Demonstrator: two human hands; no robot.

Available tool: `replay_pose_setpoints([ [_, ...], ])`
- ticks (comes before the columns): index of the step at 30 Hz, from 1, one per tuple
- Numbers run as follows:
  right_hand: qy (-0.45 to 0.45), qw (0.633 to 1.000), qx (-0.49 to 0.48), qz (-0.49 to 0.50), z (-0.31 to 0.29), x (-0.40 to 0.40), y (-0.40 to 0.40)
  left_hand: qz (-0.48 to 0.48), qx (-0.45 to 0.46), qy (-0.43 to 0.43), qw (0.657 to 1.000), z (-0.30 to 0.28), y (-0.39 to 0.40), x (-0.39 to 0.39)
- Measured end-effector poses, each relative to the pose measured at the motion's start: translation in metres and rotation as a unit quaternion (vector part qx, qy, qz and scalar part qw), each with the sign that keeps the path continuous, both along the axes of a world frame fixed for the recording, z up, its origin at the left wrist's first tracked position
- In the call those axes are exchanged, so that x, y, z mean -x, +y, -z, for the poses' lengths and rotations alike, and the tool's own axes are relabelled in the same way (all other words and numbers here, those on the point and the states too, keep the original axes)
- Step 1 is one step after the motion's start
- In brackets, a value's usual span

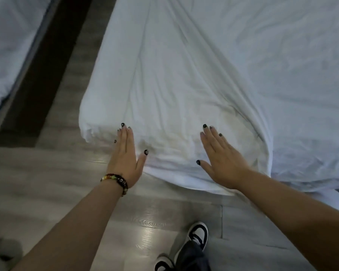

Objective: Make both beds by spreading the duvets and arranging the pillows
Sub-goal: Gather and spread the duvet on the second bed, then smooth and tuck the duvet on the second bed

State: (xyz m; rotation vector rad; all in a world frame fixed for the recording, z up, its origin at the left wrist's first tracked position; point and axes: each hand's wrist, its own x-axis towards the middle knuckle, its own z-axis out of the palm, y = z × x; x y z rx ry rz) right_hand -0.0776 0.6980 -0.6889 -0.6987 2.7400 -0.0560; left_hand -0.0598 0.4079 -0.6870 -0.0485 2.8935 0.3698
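— What's on the far left of my view?

— The second bed point(10, 45), white bedding, its edge running along a dark strip of floor point(53, 61). It sits well apart from the hands.

— And my left hand?

— Your left hand point(125, 153) lies flat, fingers straight and together, thumb out, pressing on the near left corner of the white duvet point(184, 85). A beaded bracelet point(116, 180) sits on that wrist.

— The duvet itself?

— Spread over the nearer bed, creased, with long folds running up from the corner. Its near edge hangs just over the grey wood floor point(67, 173).

— My right hand?

— Your right hand point(221, 155) is flat as well, fingers straight and slightly fanned, palm down on the duvet's near edge. It grips nothing.

— Below that?

— A black-and-white shoe point(197, 231) on the floor, between the forearms.
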Motion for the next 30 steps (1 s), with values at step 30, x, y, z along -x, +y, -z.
replay_pose_setpoints([
  [30, 0.172, 0.981, 0.046, 0.071, -0.45, -0.101, -0.015, 0.15, -0.068, 0.118, 0.979, -0.44, -0.007, -0.09],
])
